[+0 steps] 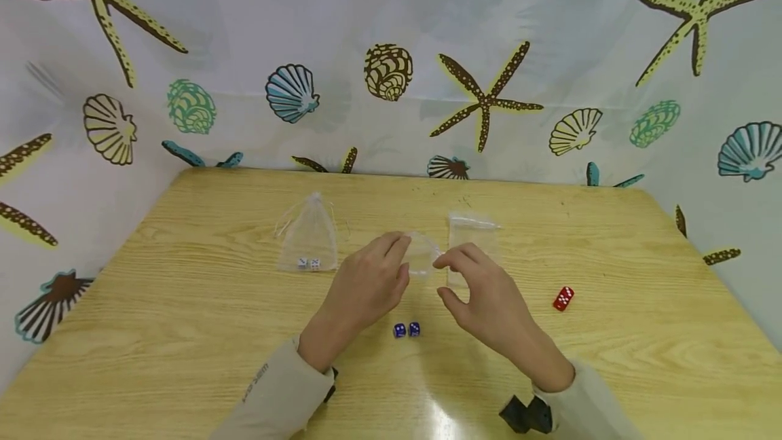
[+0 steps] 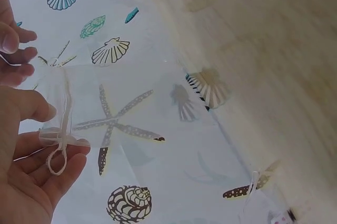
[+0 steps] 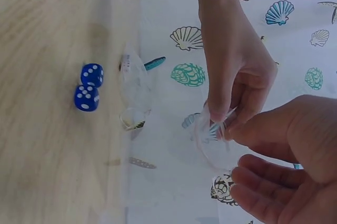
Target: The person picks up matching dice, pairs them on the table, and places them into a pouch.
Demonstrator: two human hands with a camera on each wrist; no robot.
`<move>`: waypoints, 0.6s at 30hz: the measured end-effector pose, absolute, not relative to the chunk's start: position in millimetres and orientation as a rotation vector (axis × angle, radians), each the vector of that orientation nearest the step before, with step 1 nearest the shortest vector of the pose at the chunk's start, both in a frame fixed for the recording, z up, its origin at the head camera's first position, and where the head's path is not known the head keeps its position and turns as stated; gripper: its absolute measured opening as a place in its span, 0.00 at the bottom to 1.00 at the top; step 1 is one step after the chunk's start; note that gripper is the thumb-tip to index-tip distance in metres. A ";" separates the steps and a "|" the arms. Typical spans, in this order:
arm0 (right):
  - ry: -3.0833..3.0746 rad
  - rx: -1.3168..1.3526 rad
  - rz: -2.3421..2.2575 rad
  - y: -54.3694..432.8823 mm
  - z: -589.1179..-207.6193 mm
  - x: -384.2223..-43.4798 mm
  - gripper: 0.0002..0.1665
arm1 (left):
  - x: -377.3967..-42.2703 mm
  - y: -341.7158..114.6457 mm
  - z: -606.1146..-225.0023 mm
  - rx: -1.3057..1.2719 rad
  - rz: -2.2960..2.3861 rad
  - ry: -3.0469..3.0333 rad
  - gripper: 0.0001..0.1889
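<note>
My left hand (image 1: 373, 277) holds a small sheer drawstring pouch (image 2: 121, 108) near its mouth, between thumb and fingers. A looped cord (image 2: 58, 161) hangs over the left fingers. In the head view the pouch's rounded edge shows between the two hands. My right hand (image 1: 485, 290) hovers at the other side of the pouch, thumb and fingers spread apart, fingertips close to its edge. Two blue dice (image 3: 88, 87) with white dots lie side by side on the table, just in front of the hands.
A sheer drawstring pouch (image 1: 311, 233) with white dice (image 1: 308, 263) inside lies at the left. Behind the right hand lies another flat sheer pouch (image 1: 473, 229). Red dice (image 1: 563, 299) sit to the right on the wooden table (image 1: 183, 331). A shell-patterned cloth (image 1: 342, 32) surrounds the back and sides.
</note>
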State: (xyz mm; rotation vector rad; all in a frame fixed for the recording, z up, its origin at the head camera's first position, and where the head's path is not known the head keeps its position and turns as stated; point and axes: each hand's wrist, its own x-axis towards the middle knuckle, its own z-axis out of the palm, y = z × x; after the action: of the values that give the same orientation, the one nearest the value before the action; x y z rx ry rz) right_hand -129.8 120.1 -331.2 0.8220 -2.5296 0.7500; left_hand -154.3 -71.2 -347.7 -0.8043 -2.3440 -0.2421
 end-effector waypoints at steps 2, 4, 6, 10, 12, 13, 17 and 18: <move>-2.553 0.859 0.801 121.1 -336.2 -127.3 0.19 | -154.6 -69.3 -348.4 -0.802 -0.232 -2.353 0.19; -2.587 0.892 0.864 120.4 -342.1 -126.2 0.18 | -154.8 -68.8 -349.3 -0.803 -0.237 -2.369 0.19; -2.625 0.921 0.917 118.9 -348.8 -126.3 0.17 | -154.8 -69.6 -350.6 -0.809 -0.251 -2.387 0.19; -2.723 0.955 0.995 117.7 -360.5 -127.4 0.16 | -154.4 -69.4 -353.5 -0.824 -0.267 -2.402 0.19; -2.767 0.973 1.015 116.8 -364.9 -129.1 0.16 | -154.4 -69.3 -354.3 -0.817 -0.256 -2.399 0.19; -2.786 0.976 1.028 116.1 -366.5 -130.1 0.16 | -154.6 -69.2 -354.1 -0.812 -0.253 -2.395 0.19; -2.827 0.978 1.061 112.8 -372.4 -134.9 0.13 | -155.6 -68.4 -352.3 -0.806 -0.246 -2.387 0.19; -2.839 0.971 1.070 112.2 -373.8 -135.9 0.13 | -155.9 -68.2 -351.9 -0.808 -0.246 -2.388 0.19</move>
State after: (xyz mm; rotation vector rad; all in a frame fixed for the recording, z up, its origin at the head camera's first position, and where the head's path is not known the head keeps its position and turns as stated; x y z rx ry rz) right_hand -135.9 112.2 -373.8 0.9713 -2.8391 1.0698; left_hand -155.9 -68.2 -351.9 -0.8078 -2.3876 -0.2463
